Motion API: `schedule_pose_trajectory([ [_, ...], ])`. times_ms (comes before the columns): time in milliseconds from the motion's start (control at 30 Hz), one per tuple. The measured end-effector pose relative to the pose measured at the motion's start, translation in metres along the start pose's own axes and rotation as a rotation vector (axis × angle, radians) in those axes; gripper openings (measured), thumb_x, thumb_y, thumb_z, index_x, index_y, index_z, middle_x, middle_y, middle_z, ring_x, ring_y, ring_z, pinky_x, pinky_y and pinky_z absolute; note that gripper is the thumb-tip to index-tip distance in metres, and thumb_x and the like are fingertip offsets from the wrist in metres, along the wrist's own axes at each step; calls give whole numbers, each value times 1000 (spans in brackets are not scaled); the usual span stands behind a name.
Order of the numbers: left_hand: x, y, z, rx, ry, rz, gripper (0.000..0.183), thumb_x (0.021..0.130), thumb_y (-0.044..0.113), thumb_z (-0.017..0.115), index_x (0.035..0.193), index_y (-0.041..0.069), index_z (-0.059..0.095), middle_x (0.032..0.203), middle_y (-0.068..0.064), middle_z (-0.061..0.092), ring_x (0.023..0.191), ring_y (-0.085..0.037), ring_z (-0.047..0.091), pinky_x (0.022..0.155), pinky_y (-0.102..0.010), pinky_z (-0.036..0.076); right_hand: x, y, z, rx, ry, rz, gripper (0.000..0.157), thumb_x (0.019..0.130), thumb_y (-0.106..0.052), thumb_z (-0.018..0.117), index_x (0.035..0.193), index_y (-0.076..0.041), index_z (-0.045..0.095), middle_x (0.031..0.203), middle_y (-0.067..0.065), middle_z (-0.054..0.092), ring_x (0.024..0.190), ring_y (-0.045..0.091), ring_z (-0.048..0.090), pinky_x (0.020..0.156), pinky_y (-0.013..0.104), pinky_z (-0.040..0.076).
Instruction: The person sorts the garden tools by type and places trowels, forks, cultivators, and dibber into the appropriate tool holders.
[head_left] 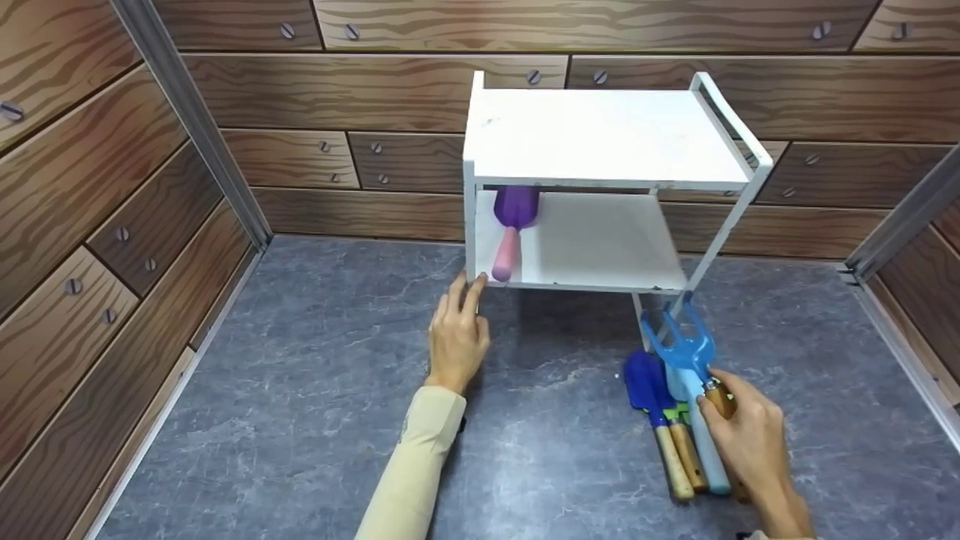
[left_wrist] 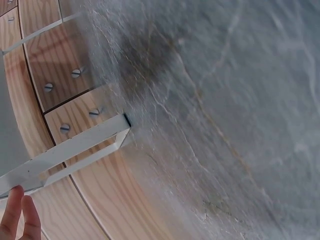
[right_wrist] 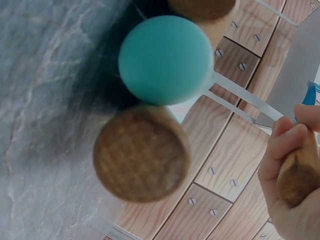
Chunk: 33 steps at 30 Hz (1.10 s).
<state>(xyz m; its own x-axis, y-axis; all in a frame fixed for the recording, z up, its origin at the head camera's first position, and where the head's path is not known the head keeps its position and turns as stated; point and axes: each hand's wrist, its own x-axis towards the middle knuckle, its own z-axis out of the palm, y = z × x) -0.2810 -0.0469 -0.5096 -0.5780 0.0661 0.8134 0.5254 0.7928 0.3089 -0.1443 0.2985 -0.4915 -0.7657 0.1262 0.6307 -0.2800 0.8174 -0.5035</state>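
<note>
My right hand (head_left: pixel 750 431) grips the wooden handle of a blue three-pronged hand fork (head_left: pixel 684 351), its prongs up by the right front leg of a white two-tier rack (head_left: pixel 611 139). In the right wrist view, curled fingers (right_wrist: pixel 272 160) wrap the handle. Below the fork several garden tools lie together: a dark blue trowel (head_left: pixel 643 381), a light blue tool (head_left: pixel 709 442) and a green one (head_left: pixel 679 412), partly hidden. My left hand (head_left: pixel 457 337), fingers extended, touches the rack's lower front left corner. On the lower shelf rests a purple trowel (head_left: pixel 516 206) with a pink handle.
The rack stands on a grey marbled floor (head_left: pixel 300 390) close to the wood-patterned back wall (head_left: pixel 375 90). Similar panels (head_left: pixel 82 247) rise at the left, with a metal strip (head_left: pixel 202 127) in the corner. A raised side rail (head_left: pixel 731 116) edges the rack's top.
</note>
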Motion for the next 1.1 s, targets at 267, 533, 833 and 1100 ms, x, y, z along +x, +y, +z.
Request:
schedule_pose_trajectory([
  [267,0,1,1,-5,-2,-7,63,74,-5,63,136,7,62,136,-19,57,87,-32,60,72,-44,55,3,-5,-1,-3,-8,-7,39,70,16,78,108,12,70,93,29,70,65,32,61,53,11,35],
  [533,0,1,1,-10,7,-3,64,74,-6,63,136,8,61,137,-19,57,89,-33,60,74,-44,55,8,-8,3,20,-4,-32,40,69,17,79,108,13,70,94,30,71,69,36,64,57,9,37],
  [833,0,2,1,-10,-11,-24,65,73,-7,64,136,8,61,137,-19,57,90,-33,61,75,-44,56,15,-11,7,46,32,-96,41,67,19,79,107,13,71,95,29,71,72,36,65,62,9,38],
  [1100,1,2,1,-13,-11,-23,65,74,-7,63,136,8,61,138,-19,56,90,-34,61,74,-44,56,20,-15,9,51,33,-117,40,68,18,78,107,12,71,94,28,71,68,34,63,59,11,38],
])
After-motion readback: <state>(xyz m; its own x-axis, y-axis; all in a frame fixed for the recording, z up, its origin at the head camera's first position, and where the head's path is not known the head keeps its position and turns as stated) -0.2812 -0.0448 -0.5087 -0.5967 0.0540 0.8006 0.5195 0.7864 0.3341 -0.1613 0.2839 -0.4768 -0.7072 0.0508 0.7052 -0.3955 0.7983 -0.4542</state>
